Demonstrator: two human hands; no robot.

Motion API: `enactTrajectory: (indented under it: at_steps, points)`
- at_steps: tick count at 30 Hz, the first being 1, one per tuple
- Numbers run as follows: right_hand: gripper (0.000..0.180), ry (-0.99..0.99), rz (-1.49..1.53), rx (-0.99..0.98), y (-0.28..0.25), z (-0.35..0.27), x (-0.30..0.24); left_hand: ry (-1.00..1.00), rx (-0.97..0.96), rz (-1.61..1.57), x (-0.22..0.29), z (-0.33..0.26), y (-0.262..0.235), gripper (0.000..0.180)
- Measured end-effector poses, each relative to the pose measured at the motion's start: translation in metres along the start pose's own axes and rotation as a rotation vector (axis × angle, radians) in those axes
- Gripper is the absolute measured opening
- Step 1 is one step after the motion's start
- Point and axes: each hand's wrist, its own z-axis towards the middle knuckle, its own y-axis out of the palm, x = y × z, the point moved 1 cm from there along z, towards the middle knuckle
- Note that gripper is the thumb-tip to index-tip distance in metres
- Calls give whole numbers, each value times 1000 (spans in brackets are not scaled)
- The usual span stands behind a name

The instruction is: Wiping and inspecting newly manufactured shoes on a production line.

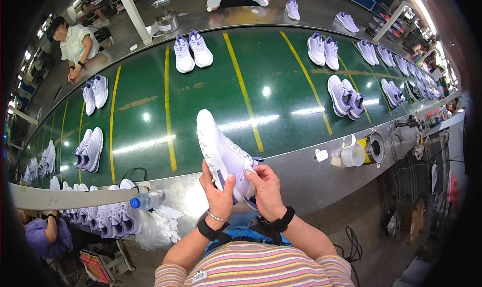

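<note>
A pale lilac sneaker point(224, 145) with a thick white sole is held in front of me, toe pointing away and sole turned to the left. My left hand point(219, 195) grips it by the sole side near the heel, thumb on the upper. With thumb and fingers, my right hand point(266, 189) pinches the rear side of the shoe by the collar. Whether a small piece lies under the right fingertips cannot be made out. The heel is partly hidden by both hands.
Several pairs of similar sneakers point(193, 53) stand on the green conveyor belt point(201, 94) with yellow lines. Along its metal edge are a plastic tub point(353, 155), an open can point(375, 147) and a bottle point(146, 200). Shoes crowd the lower left. Co-workers sit across the belt and at left.
</note>
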Motion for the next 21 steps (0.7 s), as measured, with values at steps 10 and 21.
enactTrajectory:
  at_steps: [10,21]
  points:
    - [9,191,99,8,-6,-14,11,-127,-21,-57,-22,-7,-19,74]
    - [9,195,-104,-48,-7,-23,29,-142,-6,-89,-29,-15,-36,72]
